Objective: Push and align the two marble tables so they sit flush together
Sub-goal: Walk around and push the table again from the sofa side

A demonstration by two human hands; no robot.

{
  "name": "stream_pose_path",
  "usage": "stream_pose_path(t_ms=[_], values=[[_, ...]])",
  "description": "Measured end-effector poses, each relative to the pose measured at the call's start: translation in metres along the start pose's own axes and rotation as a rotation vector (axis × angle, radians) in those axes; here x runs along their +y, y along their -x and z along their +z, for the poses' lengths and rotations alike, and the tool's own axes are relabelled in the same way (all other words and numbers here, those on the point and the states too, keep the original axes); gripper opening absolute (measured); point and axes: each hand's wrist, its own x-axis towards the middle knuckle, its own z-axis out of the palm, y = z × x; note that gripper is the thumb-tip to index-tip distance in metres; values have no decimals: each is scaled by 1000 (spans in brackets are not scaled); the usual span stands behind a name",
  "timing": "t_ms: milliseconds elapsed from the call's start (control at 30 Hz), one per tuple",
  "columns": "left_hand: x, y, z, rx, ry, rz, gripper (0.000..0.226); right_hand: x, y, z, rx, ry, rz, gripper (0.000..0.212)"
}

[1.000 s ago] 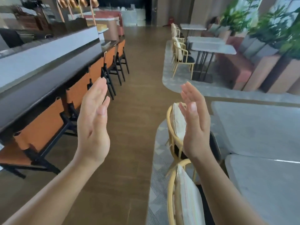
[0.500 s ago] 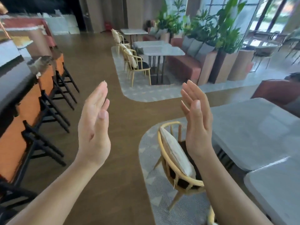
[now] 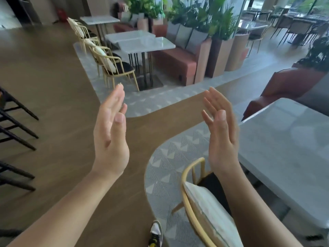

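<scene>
My left hand (image 3: 110, 136) and my right hand (image 3: 220, 134) are raised in front of me, palms facing each other, fingers straight and apart, holding nothing. A grey marble table (image 3: 288, 150) fills the right side, just right of my right hand; my hand is not touching it. Only one near table shows in this frame. Farther off, a pair of white marble tables (image 3: 142, 41) stands together beside a red bench.
A yellow-framed chair (image 3: 197, 207) with a white cushion stands under my right forearm, against the near table. More yellow chairs (image 3: 114, 66) sit by the far tables. Black stool legs (image 3: 16, 132) line the left edge. Planters (image 3: 219, 56) and a red sofa (image 3: 288, 84) stand behind.
The view has swung right: the bar counter and orange stools have left the frame, and the near table has come closer on the right. Both hands keep the same raised, open pose.
</scene>
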Motion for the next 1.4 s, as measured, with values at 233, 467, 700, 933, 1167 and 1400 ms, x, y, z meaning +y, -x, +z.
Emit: stream_pose_path(t_ms=[233,467,700,933,1167,1400], values=[[-126,-172,1,-32,19,-11,67,91,-168,63,-1,34,18,74],[-280,-328,0,-70,66,13,63,209,-322,120,51,85,1,69],[-432,-502,9,-148,90,3,72,330,-487,174,138,147,9,67],[-567,-667,57,-190,97,-11,61,447,-660,177,167,190,20,63],[-722,-809,156,-146,58,8,57,604,-846,136,114,223,-13,74],[-831,-969,251,-31,1,2,52,716,-1068,99,-25,165,-32,74]])
